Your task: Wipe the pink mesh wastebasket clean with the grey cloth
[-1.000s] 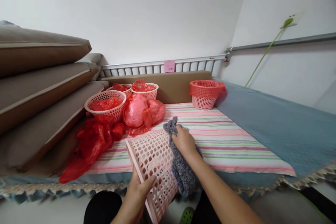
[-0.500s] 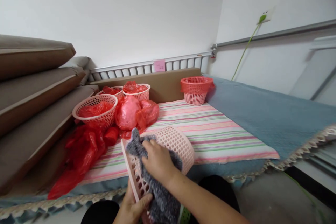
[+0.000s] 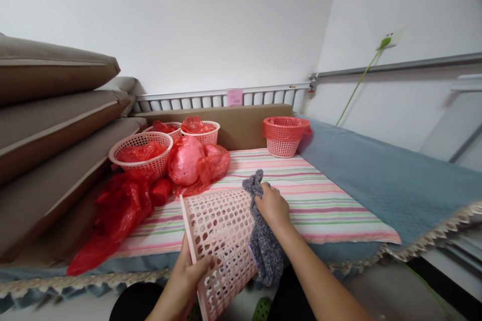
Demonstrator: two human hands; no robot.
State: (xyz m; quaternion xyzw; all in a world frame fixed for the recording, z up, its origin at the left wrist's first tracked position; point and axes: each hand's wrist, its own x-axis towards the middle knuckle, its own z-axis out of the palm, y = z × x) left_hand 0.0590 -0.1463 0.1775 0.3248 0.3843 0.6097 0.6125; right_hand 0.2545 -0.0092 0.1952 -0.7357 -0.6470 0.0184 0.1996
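Note:
A pale pink perforated plastic basket (image 3: 222, 235) lies tipped on its side at the near edge of the bed, its rim facing left. My left hand (image 3: 184, 276) grips that rim, thumb on the outer wall and the other fingers hidden inside. Bunched in my right hand (image 3: 273, 208) is a grey fuzzy cloth (image 3: 265, 251), pressed against the basket's base end and hanging down beside it. The fingers of my right hand are closed round the cloth.
Pink baskets (image 3: 141, 150) holding red plastic bags stand at left, beside a red bag bundle (image 3: 188, 160). A basket lined with red plastic (image 3: 284, 135) stands farther back. Stacked cushions (image 3: 52, 110) rise at far left. A striped cloth (image 3: 320, 200) covers the blue bedspread (image 3: 395, 170).
My right hand has moved the grey cloth from the basket's side near the rim, rightward to its base end. My left hand keeps hold of the rim. The view has shifted slightly.

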